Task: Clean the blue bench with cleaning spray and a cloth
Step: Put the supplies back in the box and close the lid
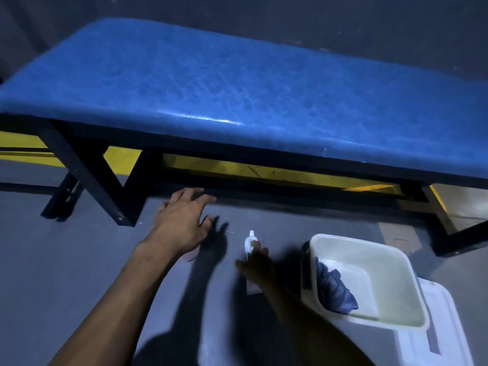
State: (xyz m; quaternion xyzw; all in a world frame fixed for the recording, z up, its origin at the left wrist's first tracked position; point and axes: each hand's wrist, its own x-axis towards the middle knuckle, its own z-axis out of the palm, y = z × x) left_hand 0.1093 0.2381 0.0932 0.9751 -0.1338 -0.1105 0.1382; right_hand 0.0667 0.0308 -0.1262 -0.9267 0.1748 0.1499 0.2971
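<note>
The right hand [257,262] lies over a white spray bottle [250,244] on the grey floor [79,260]. Its fingers [260,250] touch the bottle's body just below the nozzle, but motion blur and shadow hide whether they are clamped on it or only resting there; it cannot be told. The left hand [182,223] hangs above the floor beside the bench frame [87,170], fingers [200,196] spread apart and holding nothing.

To the right of the bottle stands a pale plastic tub [396,320], seated on a white lidded box [438,336]. A crumpled blue cloth [334,289] lies inside the tub against its near-left wall, untouched by either hand.

Beyond the hands, the blue bench [237,83] spans the view, its padded top bare, with a glossy highlight along the front edge. No spray film or wipe marks can be made out.

Judged from this layout, the task is at its start: the spray is only being reached, and spraying, taking up the cloth and wiping all remain.
</note>
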